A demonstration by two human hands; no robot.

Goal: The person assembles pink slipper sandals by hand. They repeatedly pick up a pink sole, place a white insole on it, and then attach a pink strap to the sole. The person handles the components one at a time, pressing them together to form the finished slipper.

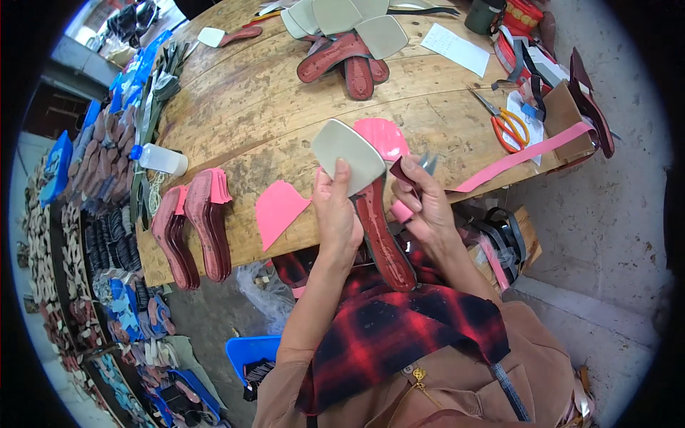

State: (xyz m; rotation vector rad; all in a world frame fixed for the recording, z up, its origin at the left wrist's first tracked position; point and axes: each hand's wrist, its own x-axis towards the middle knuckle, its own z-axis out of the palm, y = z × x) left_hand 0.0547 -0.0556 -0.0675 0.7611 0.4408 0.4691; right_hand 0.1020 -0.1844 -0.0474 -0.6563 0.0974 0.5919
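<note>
One sole [371, 207] (upright) in left hand [337, 214]

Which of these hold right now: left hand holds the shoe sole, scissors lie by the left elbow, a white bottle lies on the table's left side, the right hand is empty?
1. The left hand holds the shoe sole. True.
2. The scissors lie by the left elbow. False: they lie on the table, far right.
3. A white bottle lies on the table's left side. True.
4. The right hand is empty. False: it grips a dark red strap piece.
</note>
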